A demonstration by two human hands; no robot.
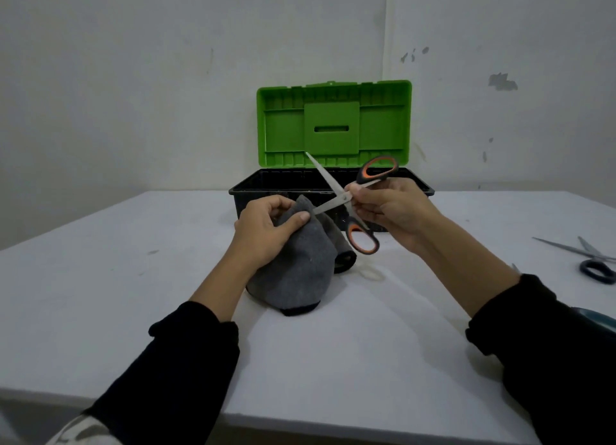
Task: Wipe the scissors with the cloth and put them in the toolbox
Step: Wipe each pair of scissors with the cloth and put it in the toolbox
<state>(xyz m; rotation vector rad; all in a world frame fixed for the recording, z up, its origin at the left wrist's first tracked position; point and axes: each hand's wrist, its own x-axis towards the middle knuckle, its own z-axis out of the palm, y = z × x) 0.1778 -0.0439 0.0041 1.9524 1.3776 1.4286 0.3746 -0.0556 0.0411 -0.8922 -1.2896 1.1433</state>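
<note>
left hand (266, 231) gripping cloth (296, 271), right hand (390, 211) holding scissors (343, 198)

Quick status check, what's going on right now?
Left hand grips cloth around one blade. Right hand holds open scissors. Toolbox open behind, path unobstructed.

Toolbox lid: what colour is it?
Bright green lid, shown best in the head view.
</note>
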